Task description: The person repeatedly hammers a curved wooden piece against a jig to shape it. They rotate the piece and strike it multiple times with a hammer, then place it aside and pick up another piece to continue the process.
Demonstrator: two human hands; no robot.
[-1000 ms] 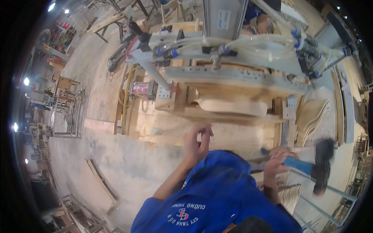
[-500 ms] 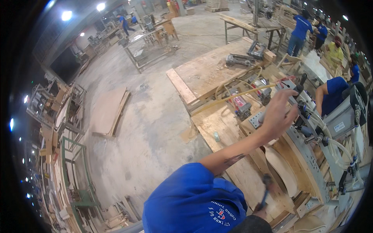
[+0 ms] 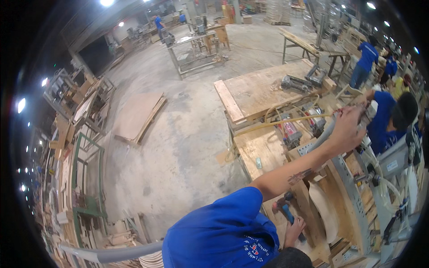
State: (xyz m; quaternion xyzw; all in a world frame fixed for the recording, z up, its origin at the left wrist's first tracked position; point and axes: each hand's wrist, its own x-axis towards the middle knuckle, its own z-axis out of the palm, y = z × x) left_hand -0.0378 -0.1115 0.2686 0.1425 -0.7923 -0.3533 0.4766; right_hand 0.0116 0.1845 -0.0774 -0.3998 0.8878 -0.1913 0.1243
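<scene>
My left arm reaches out to the upper right. The left hand point(image 3: 348, 129) has its fingers curled at the upper end of the machine frame, beside a grey hose point(image 3: 325, 136); whatever is in them is hidden. Lower down, my right hand point(image 3: 295, 230) is closed on the blue handle of a hand tool with a dark and red head point(image 3: 281, 206); its exact kind is unclear. The tool is over the wooden bench, left of a curved pale wooden piece point(image 3: 322, 206) lying in the wooden jig, beside the perforated metal rail point(image 3: 348, 201).
Clear hoses point(image 3: 380, 190) and metal fittings line the right side. A co-worker in blue point(image 3: 385, 118) is close beyond the machine. Two nail guns point(image 3: 295, 84) lie on the wooden tabletop point(image 3: 250, 89); red-and-grey devices point(image 3: 289, 133) sit nearer. A board point(image 3: 138, 116) lies on the floor.
My left hand has gone from loosely spread fingers near a dark handle to curled ones. My right hand and the tool show more fully. The view has shifted, moving the scene rightward.
</scene>
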